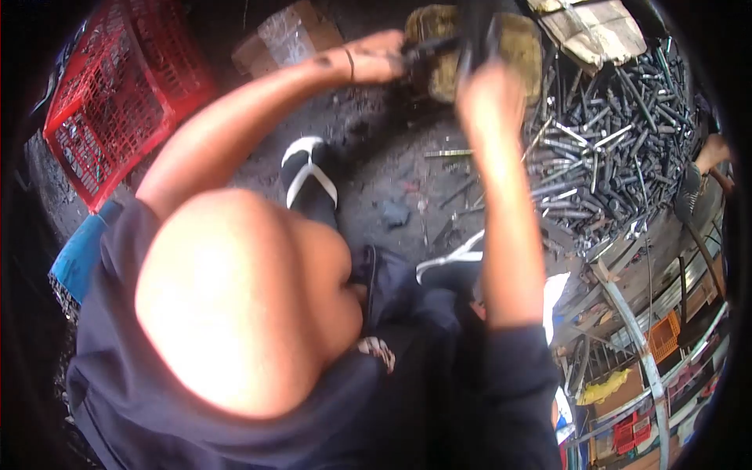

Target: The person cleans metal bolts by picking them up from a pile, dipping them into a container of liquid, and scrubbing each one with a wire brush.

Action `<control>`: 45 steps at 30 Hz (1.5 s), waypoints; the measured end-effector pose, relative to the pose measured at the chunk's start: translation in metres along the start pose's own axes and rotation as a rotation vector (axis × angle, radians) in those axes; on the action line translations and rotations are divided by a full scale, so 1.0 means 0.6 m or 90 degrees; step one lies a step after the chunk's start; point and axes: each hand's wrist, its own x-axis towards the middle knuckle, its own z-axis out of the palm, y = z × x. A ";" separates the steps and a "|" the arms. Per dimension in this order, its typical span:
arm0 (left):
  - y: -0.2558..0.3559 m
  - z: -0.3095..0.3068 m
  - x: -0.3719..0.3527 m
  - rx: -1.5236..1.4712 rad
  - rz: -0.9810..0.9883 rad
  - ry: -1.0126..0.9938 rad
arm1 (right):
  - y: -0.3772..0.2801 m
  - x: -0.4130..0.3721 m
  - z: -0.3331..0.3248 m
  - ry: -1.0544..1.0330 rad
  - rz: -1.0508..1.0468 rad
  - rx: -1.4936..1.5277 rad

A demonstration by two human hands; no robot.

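Stretched forward at the top, my left hand [380, 56] closes round a dark, narrow tool [429, 50] whose far end points right. My right hand [492, 95] is blurred and wrapped round a long dark object [475, 35] that rises to the top edge; its kind is smeared by motion. Beneath both lies a yellowish-brown block [520, 56], partly covered by the dark object. To the right of my right hand spreads a large heap of dark metal rods [595, 149].
A red plastic crate [117, 110] stands at the upper left, beside a cardboard box [288, 39]. A tied pale bundle [591, 30] lies above the rod heap. A blue object [78, 254] is at the left. Another person's foot [711, 153] shows at the far right.
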 end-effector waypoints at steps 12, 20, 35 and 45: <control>0.033 -0.002 -0.014 -0.114 -0.108 -0.070 | 0.066 0.125 -0.054 -0.053 0.180 0.221; 0.018 -0.006 -0.023 0.034 0.021 0.146 | 0.045 -0.070 -0.098 -0.009 0.114 0.427; -0.016 -0.007 0.018 0.165 0.076 0.170 | -0.027 -0.043 -0.091 -0.052 0.106 0.163; -0.010 0.002 0.013 0.155 0.087 0.155 | -0.017 -0.055 -0.060 -0.040 0.113 0.160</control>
